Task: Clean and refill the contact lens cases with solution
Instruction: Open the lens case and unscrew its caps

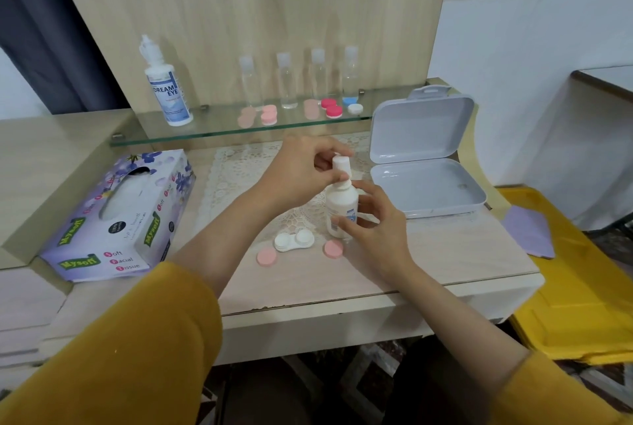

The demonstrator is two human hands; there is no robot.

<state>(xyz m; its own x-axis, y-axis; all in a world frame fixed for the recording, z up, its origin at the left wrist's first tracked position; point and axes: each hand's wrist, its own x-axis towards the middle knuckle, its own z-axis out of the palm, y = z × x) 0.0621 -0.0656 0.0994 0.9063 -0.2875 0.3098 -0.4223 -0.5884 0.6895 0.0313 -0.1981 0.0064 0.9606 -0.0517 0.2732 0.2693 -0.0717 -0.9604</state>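
- Nearest, on the desk [376, 274]: an open white lens case [294, 241], its long axis running from 8 to 2 o'clock, both wells uncovered, with its two pink caps [267, 256] lying loose at 8 and 3 o'clock of it. Whether the wells hold solution I cannot tell.
- Just behind, the right hand [371, 219] is wrapped round a white solution bottle [340, 209] standing upright, nozzle at 12 o'clock; the left hand [301, 173] pinches its cap [341, 164] — likely opening or closing it.
- At 9 o'clock, a tissue box [116, 215]; at 2 o'clock, an open grey box [424, 164].
- Farthest, the glass shelf [219, 126] holds more capped cases [331, 108] — seemingly awaiting their turn — a Dream Eye bottle [166, 85] and four clear bottles [287, 80].
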